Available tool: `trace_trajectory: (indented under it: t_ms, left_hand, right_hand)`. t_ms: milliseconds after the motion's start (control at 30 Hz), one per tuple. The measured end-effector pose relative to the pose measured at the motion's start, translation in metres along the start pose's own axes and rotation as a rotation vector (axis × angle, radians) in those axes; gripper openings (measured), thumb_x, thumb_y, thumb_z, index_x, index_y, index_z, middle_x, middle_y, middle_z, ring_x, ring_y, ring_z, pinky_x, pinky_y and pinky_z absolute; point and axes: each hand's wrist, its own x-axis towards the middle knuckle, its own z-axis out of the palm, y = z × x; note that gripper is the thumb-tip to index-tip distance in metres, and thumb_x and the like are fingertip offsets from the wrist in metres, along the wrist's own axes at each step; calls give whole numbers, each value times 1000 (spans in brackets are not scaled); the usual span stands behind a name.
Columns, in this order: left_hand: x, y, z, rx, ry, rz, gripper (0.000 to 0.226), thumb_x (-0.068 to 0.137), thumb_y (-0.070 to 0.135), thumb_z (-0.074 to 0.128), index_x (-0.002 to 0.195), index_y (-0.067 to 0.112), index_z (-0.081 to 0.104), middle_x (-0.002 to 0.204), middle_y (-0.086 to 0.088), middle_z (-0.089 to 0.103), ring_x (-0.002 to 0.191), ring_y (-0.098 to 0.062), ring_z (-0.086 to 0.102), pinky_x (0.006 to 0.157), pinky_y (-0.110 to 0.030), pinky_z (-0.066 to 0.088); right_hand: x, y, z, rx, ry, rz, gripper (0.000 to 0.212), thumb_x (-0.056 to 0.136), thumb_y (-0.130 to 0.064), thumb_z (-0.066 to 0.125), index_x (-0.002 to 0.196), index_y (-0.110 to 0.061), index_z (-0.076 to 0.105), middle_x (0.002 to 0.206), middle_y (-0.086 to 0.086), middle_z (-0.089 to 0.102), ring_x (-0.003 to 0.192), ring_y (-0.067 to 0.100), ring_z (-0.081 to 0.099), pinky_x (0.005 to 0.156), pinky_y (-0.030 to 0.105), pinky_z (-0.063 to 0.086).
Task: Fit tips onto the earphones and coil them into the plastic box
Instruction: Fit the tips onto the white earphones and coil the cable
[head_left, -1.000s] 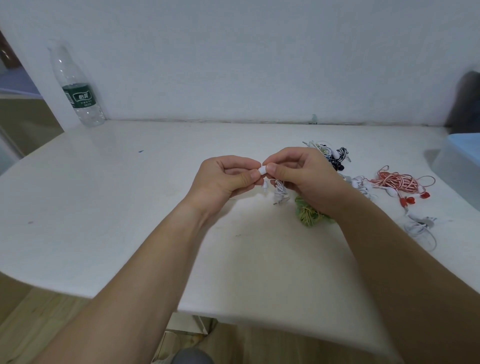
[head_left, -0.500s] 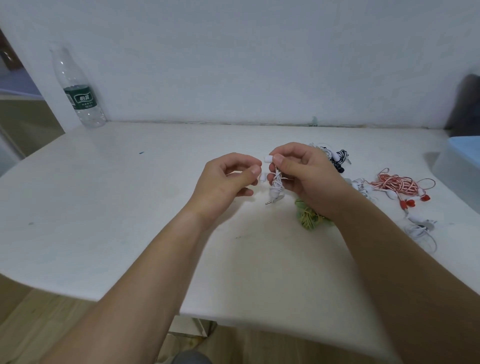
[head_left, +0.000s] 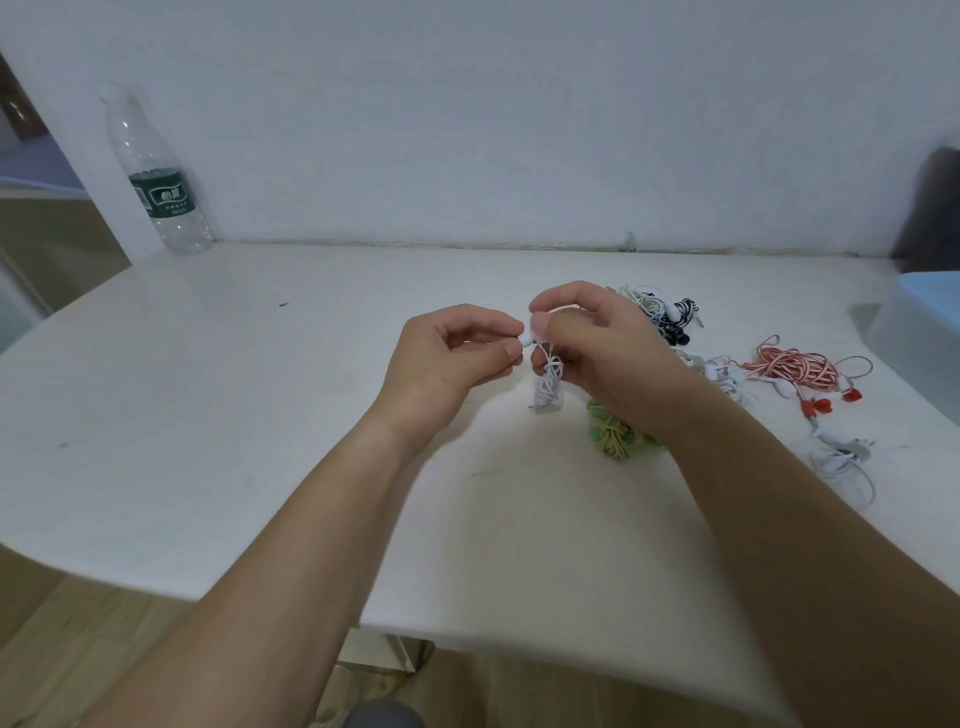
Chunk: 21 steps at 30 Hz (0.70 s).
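Centrally, two hands are shown meeting above one white table. One small white tip is pinched between the thumb and forefinger of the left hand, whose other fingers are curled. One set of white earphones is gripped at its earbud end by the thumb and fingers of the right hand. The cable is wound into a single small bundle that hangs directly below the grip. Whether the bundle touches the table cannot be told. The tip is held against the earbud where the two pinches meet. The boundary between tip and earbud is not resolved.

Below and to the right of the grip, one green bundle is partly covered by the right wrist. Beyond the grip, one black-and-white tangle is cut off by the right knuckles, so its sets cannot be counted. To the right of the grip lie one small white set, one red-and-white coil and one loose white set.

Far to the right of the grip, one plastic box with a pale blue top is cropped by the frame edge. Far to the left, one clear bottle stands upright by the wall.
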Motion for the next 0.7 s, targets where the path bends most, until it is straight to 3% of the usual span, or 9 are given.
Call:
trace_trajectory:
  t_ms: [133,233,333,500,633,700]
  left_hand:
    - [-2,6,-4,35,39,29,11,87,-1,71,96,4,74,86,-12,75,80,-17,73,75,-25,58]
    - [3,14,-19,86,235,74,10,91,6,68,96,12,74,87,-4,75,74,-12,69,66,-24,56]
    - [13,12,-39,318,387,28,11,89,12,69,90,21,74,80,2,72,66,-7,65,65,-20,49]
    - [10,-1,-39,684,209,-125,9,85,19,72,80,27,75,79,12,72,72,-3,64,57,-10,43]
    - [7,-8,-27,785,174,-133,8,74,28,81,75,27,73,74,11,70,70,-5,66,62,-20,49]
    - [9,-11,-25,851,134,-124,9,75,23,82,77,25,74,74,12,69,71,-5,63,62,-17,45]
  right_hand:
    - [0,2,2,-143,15,-33,12,88,6,65,88,-6,69,72,11,68,69,22,64,72,31,53]
    - [1,1,2,-161,54,-32,23,87,12,55,88,-7,69,66,5,66,68,20,63,73,32,51]
    - [-1,2,2,-187,42,-31,25,87,10,55,86,-9,71,66,5,65,69,20,62,74,33,48]
    - [-3,0,1,-182,50,-49,21,83,12,64,83,-8,71,69,7,64,68,20,62,74,32,51]
    - [-2,1,-1,-172,66,-51,17,82,11,69,83,-7,69,71,7,65,68,22,64,77,34,54]
    - [-2,1,-3,-162,75,-44,17,83,11,68,84,-6,68,67,6,66,67,21,65,79,36,55]
